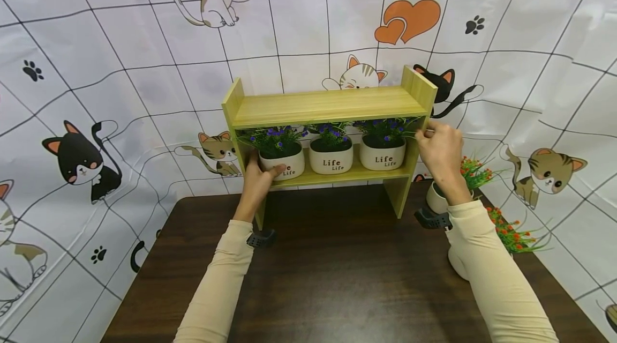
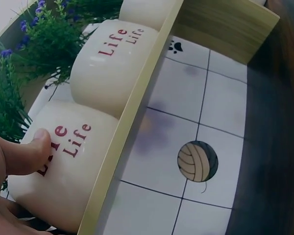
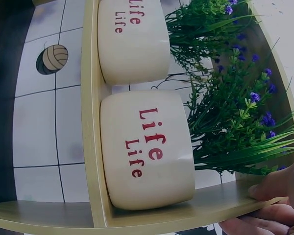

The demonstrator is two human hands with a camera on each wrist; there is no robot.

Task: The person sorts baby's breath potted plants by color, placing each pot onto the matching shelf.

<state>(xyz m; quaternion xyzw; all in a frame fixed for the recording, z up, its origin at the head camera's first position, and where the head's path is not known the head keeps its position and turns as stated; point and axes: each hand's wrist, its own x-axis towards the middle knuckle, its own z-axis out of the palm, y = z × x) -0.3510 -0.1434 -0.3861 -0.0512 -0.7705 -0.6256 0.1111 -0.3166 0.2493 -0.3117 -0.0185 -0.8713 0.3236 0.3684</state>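
A light wooden shelf (image 1: pixel 328 106) stands on the table against the wall. Three cream pots lettered "Life", with purple-flowered artificial plants, sit in a row on its lower board. My left hand (image 1: pixel 257 181) holds the left pot (image 1: pixel 293 159), its thumb (image 2: pixel 36 147) pressed on the front; its other fingers are mostly hidden at the pot's side. My right hand (image 1: pixel 442 154) grips the shelf's right side panel, thumb (image 3: pixel 272 188) inside and fingers outside. Beside that panel is the right pot (image 3: pixel 147 152), which this hand does not touch. Between them stands the middle pot (image 1: pixel 331 157).
Two more white pots with orange-red flowers (image 1: pixel 474 171) stand on the right of the dark wooden table (image 1: pixel 337 284), partly behind my right forearm. A tiled wall covering (image 1: pixel 299 27) with cartoon cats rises behind the shelf.
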